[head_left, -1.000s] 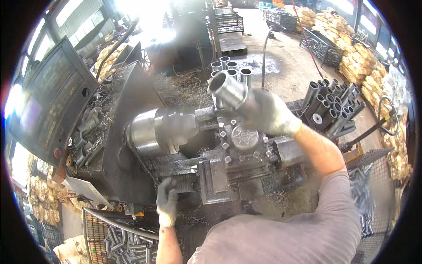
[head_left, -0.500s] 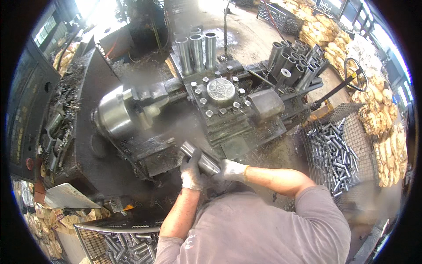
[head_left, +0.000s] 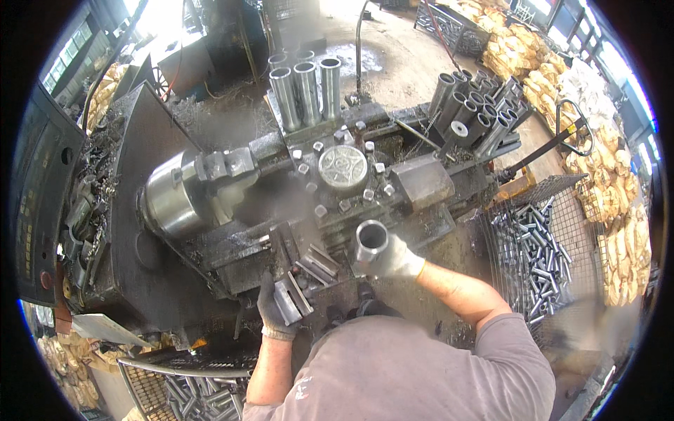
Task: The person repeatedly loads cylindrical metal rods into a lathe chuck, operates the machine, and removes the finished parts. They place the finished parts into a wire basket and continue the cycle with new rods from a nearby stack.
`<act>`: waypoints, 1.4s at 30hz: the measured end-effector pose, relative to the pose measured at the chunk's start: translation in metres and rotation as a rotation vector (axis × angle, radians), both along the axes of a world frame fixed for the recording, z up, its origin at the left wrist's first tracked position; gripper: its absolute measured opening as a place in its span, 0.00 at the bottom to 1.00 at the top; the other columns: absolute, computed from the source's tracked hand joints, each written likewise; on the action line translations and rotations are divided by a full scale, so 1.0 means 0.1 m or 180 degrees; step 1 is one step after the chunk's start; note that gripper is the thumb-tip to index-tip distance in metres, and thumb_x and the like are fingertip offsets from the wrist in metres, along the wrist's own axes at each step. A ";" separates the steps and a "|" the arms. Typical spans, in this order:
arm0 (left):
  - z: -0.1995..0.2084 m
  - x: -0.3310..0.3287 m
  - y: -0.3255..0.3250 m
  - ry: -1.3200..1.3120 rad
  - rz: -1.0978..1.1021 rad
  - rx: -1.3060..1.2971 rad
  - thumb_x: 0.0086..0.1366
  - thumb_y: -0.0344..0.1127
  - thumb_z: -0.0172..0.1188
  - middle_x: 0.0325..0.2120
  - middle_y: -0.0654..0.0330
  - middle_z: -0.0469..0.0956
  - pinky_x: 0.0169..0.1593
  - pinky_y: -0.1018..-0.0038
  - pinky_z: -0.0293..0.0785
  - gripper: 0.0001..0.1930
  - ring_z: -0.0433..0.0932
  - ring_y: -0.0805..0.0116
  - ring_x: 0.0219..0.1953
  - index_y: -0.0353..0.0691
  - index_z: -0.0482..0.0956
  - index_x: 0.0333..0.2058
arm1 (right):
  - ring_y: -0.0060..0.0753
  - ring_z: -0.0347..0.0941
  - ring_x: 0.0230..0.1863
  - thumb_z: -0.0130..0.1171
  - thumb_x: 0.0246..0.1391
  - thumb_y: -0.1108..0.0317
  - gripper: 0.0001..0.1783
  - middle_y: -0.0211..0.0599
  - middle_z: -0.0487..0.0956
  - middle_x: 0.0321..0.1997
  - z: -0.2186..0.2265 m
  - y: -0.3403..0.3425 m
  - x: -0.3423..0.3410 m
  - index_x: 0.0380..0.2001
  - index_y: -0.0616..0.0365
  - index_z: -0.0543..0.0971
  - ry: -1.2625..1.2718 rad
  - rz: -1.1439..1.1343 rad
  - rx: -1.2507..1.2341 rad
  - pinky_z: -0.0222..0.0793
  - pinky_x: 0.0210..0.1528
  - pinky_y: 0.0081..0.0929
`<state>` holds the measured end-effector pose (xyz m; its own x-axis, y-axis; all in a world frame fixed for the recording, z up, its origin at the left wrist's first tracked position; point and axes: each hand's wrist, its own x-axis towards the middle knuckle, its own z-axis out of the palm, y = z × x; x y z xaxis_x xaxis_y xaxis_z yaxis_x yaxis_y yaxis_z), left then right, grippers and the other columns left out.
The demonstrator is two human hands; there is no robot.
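Observation:
My right hand [head_left: 397, 259], in a pale glove, is closed around a steel tube [head_left: 371, 237] whose open end faces up. The tube is beside the front of the lathe's tool post [head_left: 342, 168]. At lower left, my left hand [head_left: 272, 307] in a dark, dirty glove is closed on a slotted steel block [head_left: 291, 299]. More slotted steel pieces [head_left: 318, 264] lie on the lathe between my hands. The lathe chuck [head_left: 172, 195] stands to the left, with stepped jaws [head_left: 228, 168] facing the tool post.
Several upright steel tubes [head_left: 306, 91] stand behind the tool post, and a larger cluster [head_left: 470, 109] at right. A wire basket [head_left: 579, 242] of short tubes is at right, another [head_left: 137, 393] at lower left. A pallet-truck handle [head_left: 540, 161] and stacked sacks [head_left: 621, 263] lie beyond.
Both hands were together at the slanted tube. Now my right hand has carried it rightward and turned it upright, while my left has moved down and left and holds the slotted block.

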<state>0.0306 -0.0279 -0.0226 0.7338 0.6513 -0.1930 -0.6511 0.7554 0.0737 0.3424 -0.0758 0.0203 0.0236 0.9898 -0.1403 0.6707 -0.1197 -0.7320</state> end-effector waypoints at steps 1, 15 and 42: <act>0.05 0.07 0.05 -0.0200 -0.0119 0.0061 0.75 0.70 0.47 0.43 0.46 0.83 0.47 0.55 0.84 0.40 0.84 0.48 0.47 0.33 0.76 0.59 | 0.50 0.87 0.41 0.75 0.51 0.53 0.25 0.48 0.88 0.42 -0.27 -0.03 0.04 0.48 0.54 0.83 -0.0127 0.0039 0.0582 0.84 0.45 0.43; 0.71 0.36 0.47 -0.0008 0.0649 0.0493 0.69 0.76 0.53 0.51 0.44 0.82 0.52 0.45 0.82 0.51 0.84 0.43 0.49 0.34 0.65 0.71 | 0.50 0.86 0.50 0.64 0.62 0.42 0.33 0.47 0.89 0.45 1.38 3.28 1.34 0.66 0.42 0.79 -0.2136 -0.0634 0.1311 0.79 0.56 0.46; -0.53 -0.67 0.40 0.1029 0.1232 0.0581 0.63 0.83 0.51 0.41 0.49 0.85 0.40 0.49 0.88 0.47 0.86 0.47 0.39 0.39 0.80 0.55 | 0.56 0.87 0.38 0.61 0.59 0.60 0.25 0.51 0.86 0.35 -0.40 0.44 -1.20 0.58 0.59 0.77 -0.1524 0.0611 0.0217 0.84 0.39 0.49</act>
<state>-0.0369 0.0116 -0.0760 0.3553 0.9066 -0.2277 -0.8019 0.4208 0.4242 0.2222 -0.0320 -0.0201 -0.1137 0.9891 -0.0932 0.9376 0.0758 -0.3395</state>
